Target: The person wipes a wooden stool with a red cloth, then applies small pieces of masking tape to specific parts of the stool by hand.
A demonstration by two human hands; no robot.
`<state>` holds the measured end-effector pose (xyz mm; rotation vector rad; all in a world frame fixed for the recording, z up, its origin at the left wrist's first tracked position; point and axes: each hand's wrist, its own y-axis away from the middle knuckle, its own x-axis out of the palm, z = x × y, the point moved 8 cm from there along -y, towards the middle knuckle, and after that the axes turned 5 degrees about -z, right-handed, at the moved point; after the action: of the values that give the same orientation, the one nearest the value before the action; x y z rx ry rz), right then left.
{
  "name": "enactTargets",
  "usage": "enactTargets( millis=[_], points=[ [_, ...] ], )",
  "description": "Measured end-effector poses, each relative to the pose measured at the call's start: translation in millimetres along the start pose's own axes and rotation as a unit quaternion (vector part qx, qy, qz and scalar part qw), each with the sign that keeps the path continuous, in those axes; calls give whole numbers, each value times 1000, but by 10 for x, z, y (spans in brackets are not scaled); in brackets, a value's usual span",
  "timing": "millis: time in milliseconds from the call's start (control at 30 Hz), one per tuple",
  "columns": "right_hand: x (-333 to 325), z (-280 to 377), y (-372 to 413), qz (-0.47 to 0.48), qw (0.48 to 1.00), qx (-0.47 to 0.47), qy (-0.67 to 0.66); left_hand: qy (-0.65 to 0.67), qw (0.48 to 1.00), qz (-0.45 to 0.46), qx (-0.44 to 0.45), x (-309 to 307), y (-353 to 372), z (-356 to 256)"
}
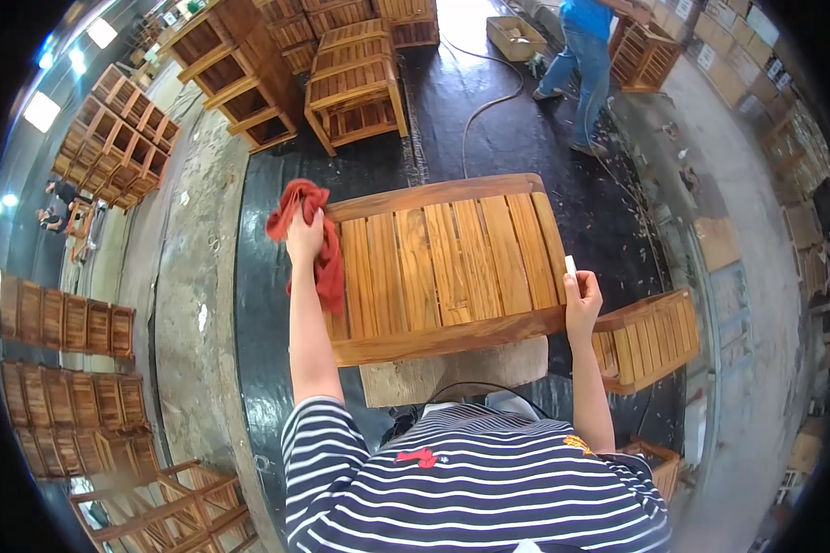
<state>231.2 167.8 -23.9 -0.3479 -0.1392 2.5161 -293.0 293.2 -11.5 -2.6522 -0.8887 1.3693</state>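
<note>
In front of me lies a slatted wooden tabletop (pixel 438 267), its slats framed by darker boards. My left hand (pixel 305 238) is closed around a crumpled red cloth (pixel 327 276) at the left end of the wood, and part of the cloth hangs down along that edge. At the opposite end, my right hand (pixel 582 297) pinches a small white stick (pixel 571 266) that looks like chalk, pointing up beside the right edge. A pale board (pixel 456 373) shows beneath the near side of the tabletop.
A smaller slatted wooden piece (pixel 650 341) stands close on the right. Ahead are a wooden stool-like table (pixel 358 88) and stacked shelves (pixel 240 74). A hose (pixel 489 106) crosses the black floor sheet near a person in blue (pixel 576 64). A yellowish bin (pixel 515 39) sits behind.
</note>
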Motion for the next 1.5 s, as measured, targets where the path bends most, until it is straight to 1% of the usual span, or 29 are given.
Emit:
enactTargets(
  millis=[33, 100, 133, 200, 233, 267, 300, 333, 367, 400, 467, 500, 533, 567, 633, 667, 733, 800, 867, 900, 967, 1067, 1200, 1267, 1300, 1367, 1400, 1467, 1500],
  points=[
    [-6, 11, -6, -6, 1000, -10, -3, 3, 1000, 4, 2, 52, -70, -112],
    [-24, 9, 4, -10, 1000, -12, 5, 22, 992, -34, 122, 95, -69, -544],
    [-29, 16, 3, -8, 1000, -14, 11, 95, 982, -11, 160, 190, 80, -783],
    [-29, 10, 6, -10, 1000, -5, 16, 143, 946, 117, 267, 433, 728, -1435],
    [-29, 24, 11, -13, 1000, -8, 12, 128, 917, 229, 300, 347, 1220, -1922],
    [-29, 37, 12, -15, 1000, -11, 8, 115, 868, 306, 375, 522, 1654, -2126],
    [-27, 36, 9, -16, 1000, -12, 8, 217, 814, 403, 358, 608, 2088, -2220],
    [-19, -22, 16, -10, 1000, 21, -17, 204, 750, 438, 452, 558, 2480, -2402],
    [-15, -78, 22, -3, 998, 52, -42, 286, 714, 395, 501, 501, 2662, -2426],
    [-25, -80, 17, -5, 998, 50, -41, 269, 713, 400, 510, 548, 2646, -2434],
    [-51, -32, 3, -18, 1000, 7, -10, 190, 760, 407, 471, 808, 2266, -2391],
    [-58, -17, -3, -28, 1000, -6, -9, 247, 759, 373, 473, 1029, 1979, -2355],
    [-64, -25, -4, -31, 999, 13, 19, 206, 809, 252, 490, 839, 1608, -2477],
    [-63, -9, -2, -34, 999, 6, 21, 198, 839, 163, 480, 940, 1248, -2465],
    [-56, 69, 16, -44, 999, -3, 24, 185, 892, 42, 410, 1133, 683, -2406],
    [-70, 79, 20, -48, 999, -4, 26, 127, 930, 0, 345, 1228, 562, -2409],
    [-38, 97, 16, -32, 998, -10, 56, 75, 971, 59, 221, 1526, 629, -2551],
    [-33, 100, 16, -26, 998, -7, 49, 98, 943, 56, 312, 1696, 1037, -2917],
    [-66, 82, 1, -52, 997, -41, 50, 177, 883, 113, 419, 1633, 1472, -3157],
    [-58, 74, 4, -41, 998, -20, 45, 170, 886, 112, 416, 1594, 1419, -3086],
    [-64, 70, 17, -41, 998, -18, 48, 203, 831, 115, 505, 1419, 1396, -3001],
    [-58, 83, 12, -48, 997, -21, 47, 168, 883, 23, 438, 969, 848, -2313],
    [-40, 95, -1, -37, 998, -30, 49, -69, 970, -103, 207, 197, 168, -921],
    [-29, 85, 0, -32, 997, -36, 53, -138, 975, -105, 137, -197, 157, -644],
    [-31, 82, -9, -37, 997, -42, 44, -142, 975, -106, 133, -269, 190, -581],
    [-25, 69, -12, -37, 998, -35, 43, -182, 979, -85, 10, -402, 222, -281],
    [-10, 69, -14, -32, 998, -33, 42, -186, 979, -86, 7, -499, 279, -234],
    [-22, 50, -19, -36, 998, -26, 39, -238, 967, 36, -85, -559, 540, 65],
    [-16, 69, -17, -32, 998, -29, 35, -251, 962, 64, -82, -636, 708, 179]
  ],
)
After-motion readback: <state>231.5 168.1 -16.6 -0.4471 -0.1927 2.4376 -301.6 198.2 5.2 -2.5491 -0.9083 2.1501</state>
